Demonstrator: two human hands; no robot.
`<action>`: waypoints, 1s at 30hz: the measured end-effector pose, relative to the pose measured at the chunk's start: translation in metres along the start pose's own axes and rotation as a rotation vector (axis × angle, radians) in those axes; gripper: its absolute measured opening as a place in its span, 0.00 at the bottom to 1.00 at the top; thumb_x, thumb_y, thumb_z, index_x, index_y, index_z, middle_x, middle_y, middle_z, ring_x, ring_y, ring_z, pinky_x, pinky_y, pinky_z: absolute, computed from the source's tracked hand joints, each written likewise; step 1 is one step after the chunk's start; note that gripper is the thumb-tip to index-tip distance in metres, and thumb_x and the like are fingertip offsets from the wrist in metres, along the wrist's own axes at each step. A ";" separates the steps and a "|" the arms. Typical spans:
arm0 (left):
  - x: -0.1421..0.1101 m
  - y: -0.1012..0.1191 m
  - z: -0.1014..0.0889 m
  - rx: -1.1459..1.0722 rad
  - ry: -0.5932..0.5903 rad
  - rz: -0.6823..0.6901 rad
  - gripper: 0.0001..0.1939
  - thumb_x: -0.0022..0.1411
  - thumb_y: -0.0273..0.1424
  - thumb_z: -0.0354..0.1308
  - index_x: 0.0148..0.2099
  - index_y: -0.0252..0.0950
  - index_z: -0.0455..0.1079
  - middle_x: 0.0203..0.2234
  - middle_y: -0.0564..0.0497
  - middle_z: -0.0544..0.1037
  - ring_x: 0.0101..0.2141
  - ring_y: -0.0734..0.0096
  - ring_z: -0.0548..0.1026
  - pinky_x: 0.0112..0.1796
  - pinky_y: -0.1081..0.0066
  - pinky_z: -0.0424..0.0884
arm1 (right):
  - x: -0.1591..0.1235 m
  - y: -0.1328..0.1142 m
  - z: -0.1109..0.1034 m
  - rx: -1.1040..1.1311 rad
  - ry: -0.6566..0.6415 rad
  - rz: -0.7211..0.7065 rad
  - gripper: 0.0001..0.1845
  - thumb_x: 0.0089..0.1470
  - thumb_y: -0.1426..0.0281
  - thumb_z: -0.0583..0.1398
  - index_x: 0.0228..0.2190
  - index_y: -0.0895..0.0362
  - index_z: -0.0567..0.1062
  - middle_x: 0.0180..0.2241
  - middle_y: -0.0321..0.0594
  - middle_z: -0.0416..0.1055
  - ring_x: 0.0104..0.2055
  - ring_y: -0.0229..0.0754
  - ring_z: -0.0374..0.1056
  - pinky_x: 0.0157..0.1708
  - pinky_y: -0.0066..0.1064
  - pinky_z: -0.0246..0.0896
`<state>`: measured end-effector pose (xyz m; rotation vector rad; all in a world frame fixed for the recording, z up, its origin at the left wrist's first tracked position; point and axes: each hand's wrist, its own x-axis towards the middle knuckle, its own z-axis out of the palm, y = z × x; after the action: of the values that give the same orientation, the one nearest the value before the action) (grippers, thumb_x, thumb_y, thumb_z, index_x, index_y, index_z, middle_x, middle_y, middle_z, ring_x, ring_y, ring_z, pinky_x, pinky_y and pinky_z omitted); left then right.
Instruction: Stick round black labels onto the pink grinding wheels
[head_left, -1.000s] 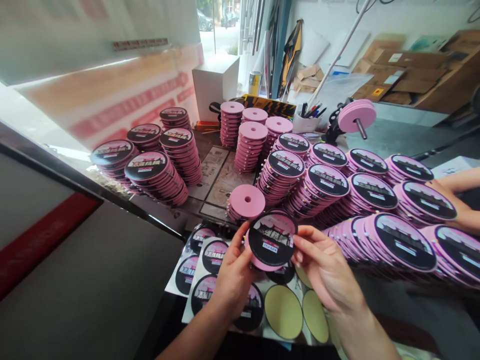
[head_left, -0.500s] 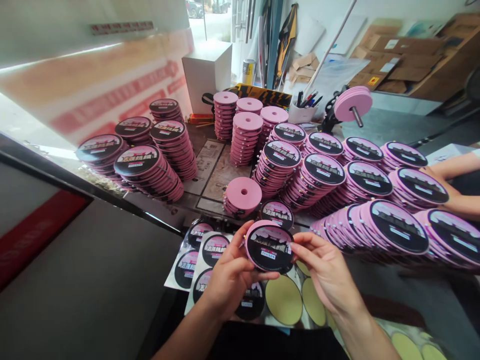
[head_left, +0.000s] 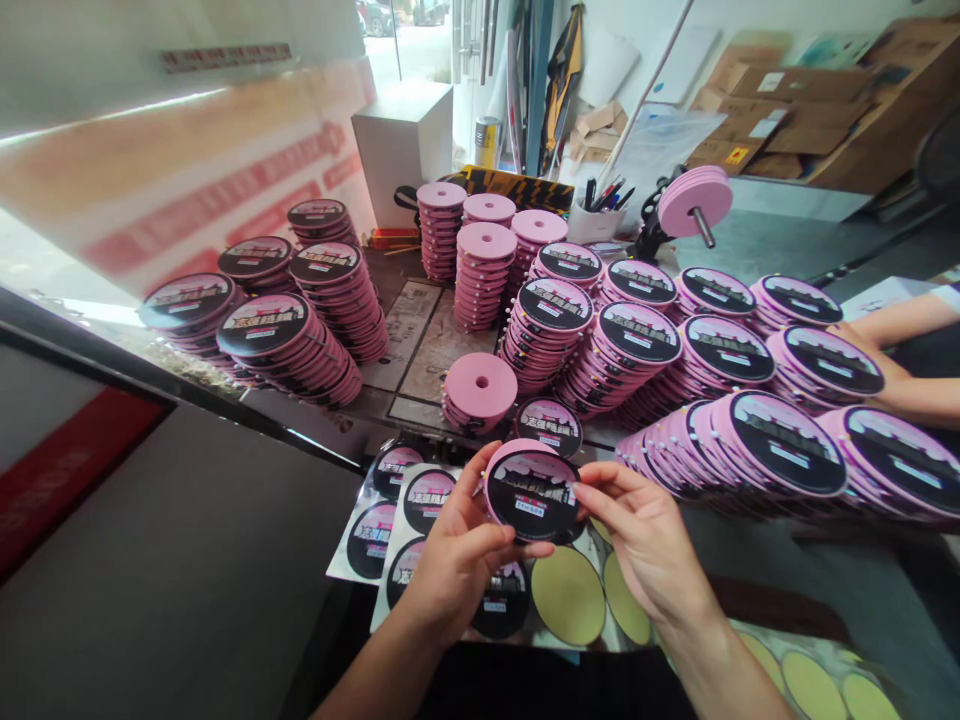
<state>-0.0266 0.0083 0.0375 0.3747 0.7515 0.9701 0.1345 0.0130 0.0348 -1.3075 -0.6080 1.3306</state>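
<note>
My left hand (head_left: 465, 560) grips a round pink foam spool (head_left: 516, 450), fingers behind its left rim and thumb near its lower edge. A round black-and-pink sticker (head_left: 532, 505) lies over the spool's front face; a pink crescent shows above it. My right hand (head_left: 637, 530) pinches the sticker's right edge between thumb and fingertips. Below the hands lies a sticker sheet (head_left: 391, 600) with printed round labels and bare yellowish circles. Just behind the held spool are a labelled disc (head_left: 550, 425) and a short stack of plain pink spools (head_left: 481, 385).
Labelled spool stacks stand at the left (head_left: 266, 325) and right (head_left: 641, 332). Plain spools (head_left: 486, 240) are stacked further back, near a pen cup (head_left: 596, 222). Pink discs (head_left: 694, 200) sit on a metal spindle. Another person's arms (head_left: 892, 345) reach in at the right.
The sticker has shifted down against the spool, so pink now shows above it instead of below. My left fingers have spread beneath the spool. The camera view has moved slightly.
</note>
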 end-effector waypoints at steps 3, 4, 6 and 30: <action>0.001 -0.001 0.000 -0.006 0.012 0.007 0.32 0.47 0.19 0.59 0.54 0.46 0.62 0.47 0.49 0.71 0.41 0.62 0.73 0.35 0.63 0.76 | 0.000 0.001 0.000 -0.001 0.004 -0.011 0.13 0.30 0.68 0.71 0.23 0.57 0.77 0.20 0.34 0.70 0.20 0.33 0.64 0.21 0.24 0.62; 0.001 -0.002 0.000 -0.009 0.017 0.007 0.32 0.47 0.19 0.59 0.54 0.46 0.62 0.47 0.49 0.71 0.40 0.62 0.73 0.35 0.63 0.76 | 0.000 0.001 0.000 -0.001 0.005 -0.013 0.13 0.30 0.68 0.71 0.23 0.57 0.77 0.20 0.34 0.70 0.20 0.33 0.64 0.21 0.24 0.63; 0.001 -0.002 0.000 -0.014 0.025 0.007 0.32 0.47 0.19 0.59 0.53 0.45 0.62 0.46 0.49 0.71 0.40 0.62 0.73 0.34 0.63 0.76 | 0.000 0.002 0.000 -0.005 0.006 -0.015 0.13 0.30 0.68 0.71 0.23 0.58 0.77 0.21 0.34 0.71 0.21 0.33 0.64 0.21 0.24 0.63; -0.001 -0.013 -0.001 0.087 -0.020 0.185 0.29 0.52 0.24 0.60 0.55 0.49 0.61 0.50 0.49 0.68 0.43 0.64 0.71 0.37 0.67 0.75 | 0.001 0.007 0.008 -0.127 0.087 -0.186 0.09 0.33 0.69 0.68 0.22 0.57 0.76 0.21 0.36 0.73 0.22 0.34 0.66 0.23 0.23 0.63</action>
<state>-0.0205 0.0004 0.0293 0.5371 0.7516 1.1078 0.1250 0.0146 0.0296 -1.3689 -0.7447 1.0925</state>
